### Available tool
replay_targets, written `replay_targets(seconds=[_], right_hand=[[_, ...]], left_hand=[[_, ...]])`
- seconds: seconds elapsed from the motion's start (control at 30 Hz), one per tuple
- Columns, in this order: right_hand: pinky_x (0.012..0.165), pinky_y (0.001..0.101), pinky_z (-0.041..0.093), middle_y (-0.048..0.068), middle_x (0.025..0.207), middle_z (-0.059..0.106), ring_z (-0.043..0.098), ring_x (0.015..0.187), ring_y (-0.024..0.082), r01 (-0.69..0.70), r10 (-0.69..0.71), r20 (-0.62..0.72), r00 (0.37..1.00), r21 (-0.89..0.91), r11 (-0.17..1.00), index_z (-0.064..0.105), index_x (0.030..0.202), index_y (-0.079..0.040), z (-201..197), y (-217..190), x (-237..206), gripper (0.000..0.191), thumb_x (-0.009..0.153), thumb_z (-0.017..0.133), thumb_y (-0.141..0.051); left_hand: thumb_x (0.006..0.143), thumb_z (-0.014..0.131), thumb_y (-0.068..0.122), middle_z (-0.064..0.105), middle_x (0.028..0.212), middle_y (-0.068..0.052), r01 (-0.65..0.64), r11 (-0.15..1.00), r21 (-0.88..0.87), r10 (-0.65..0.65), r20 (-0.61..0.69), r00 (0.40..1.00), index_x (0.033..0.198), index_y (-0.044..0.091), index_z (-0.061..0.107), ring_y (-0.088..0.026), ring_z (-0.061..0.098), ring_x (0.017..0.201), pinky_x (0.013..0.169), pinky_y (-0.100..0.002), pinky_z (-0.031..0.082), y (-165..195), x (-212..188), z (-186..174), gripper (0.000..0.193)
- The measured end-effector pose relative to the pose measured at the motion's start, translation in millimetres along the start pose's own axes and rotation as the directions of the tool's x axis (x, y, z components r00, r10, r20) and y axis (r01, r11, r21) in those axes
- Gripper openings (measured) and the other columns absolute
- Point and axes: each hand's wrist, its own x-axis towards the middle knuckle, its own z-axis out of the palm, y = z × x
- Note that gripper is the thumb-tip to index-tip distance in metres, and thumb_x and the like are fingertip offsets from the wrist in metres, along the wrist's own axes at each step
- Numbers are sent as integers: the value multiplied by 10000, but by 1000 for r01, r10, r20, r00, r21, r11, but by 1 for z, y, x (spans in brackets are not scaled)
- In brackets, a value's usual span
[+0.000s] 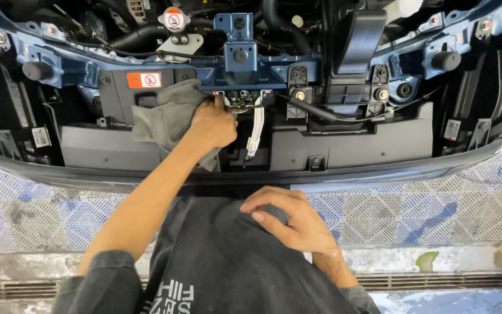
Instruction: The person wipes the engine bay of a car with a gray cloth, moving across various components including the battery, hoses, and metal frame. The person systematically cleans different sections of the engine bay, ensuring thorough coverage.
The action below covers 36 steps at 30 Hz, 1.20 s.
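Clutching a grey cloth, the left hand presses it against the hood latch at the middle of the car's front crossmember, fingers closed around the fabric with the index finger stretched up toward the metal. The cloth bunches to the left of the hand, draped over the black plastic cover. A white release lever hangs just right of the knuckles. The right hand holds nothing and rests loosely curled on the dark shirt.

Wiping well likely means keeping a fold of cloth over the fingertip and working it into the latch recess, though how much grime sits there is hard to judge from this angle. Staying off the spring and lever edges should spare the fingers.
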Motion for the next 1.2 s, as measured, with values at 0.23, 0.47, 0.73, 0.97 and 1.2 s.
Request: replay_targets(seconds=[0.23, 0.47, 0.73, 0.97, 1.2], right_hand=[[872, 345, 603, 110, 1025, 779, 776, 974, 245, -1, 9, -107, 994, 71, 997, 728, 1055, -14, -6, 4, 2, 142, 946, 657, -70], [833, 335, 600, 106, 1035, 761, 757, 936, 237, -32, 37, -70, 997, 62, 998, 715, 1073, -12, 1, 15, -4, 162, 939, 642, -66], [809, 342, 599, 108, 1015, 758, 760, 926, 241, -57, 65, -173, 983, 50, 997, 716, 1066, -18, 9, 13, -8, 152, 942, 655, -81], [836, 339, 596, 117, 1049, 740, 742, 941, 251, 10, -1, -167, 986, 52, 999, 703, 1094, -16, 20, 5, -2, 156, 964, 645, -81], [817, 325, 606, 102, 1020, 742, 750, 908, 223, -24, 33, -146, 989, 60, 998, 703, 1085, -23, 20, 4, -3, 157, 956, 648, -95]], left_hand=[[951, 554, 272, 555, 1393, -296, -145, 989, -2, 134, -358, 924, 1379, -93, 531, -404, 539, 1298, 1135, -449, 377, -3, -74, 4, 562], [1023, 462, 231, 669, 1343, -219, -146, 989, -18, 138, 457, 878, 1602, 61, 364, -404, 664, 1188, 1047, -496, 496, 0, 20, -25, 612], [852, 607, 200, 495, 1469, -207, -570, 819, 65, 568, 47, 821, 1565, 22, 302, -384, 561, 1322, 1096, -482, 461, 9, 62, 14, 796], [892, 555, 133, 318, 1638, -110, -44, 989, -139, 101, 437, 894, 1655, 180, 159, -358, 389, 1436, 1128, -492, 375, 18, 56, 13, 861], [834, 688, 303, 459, 1522, -164, -39, 941, 335, -78, 328, 942, 1484, 13, 421, -305, 428, 1405, 1128, -400, 342, 17, 21, -3, 760]])
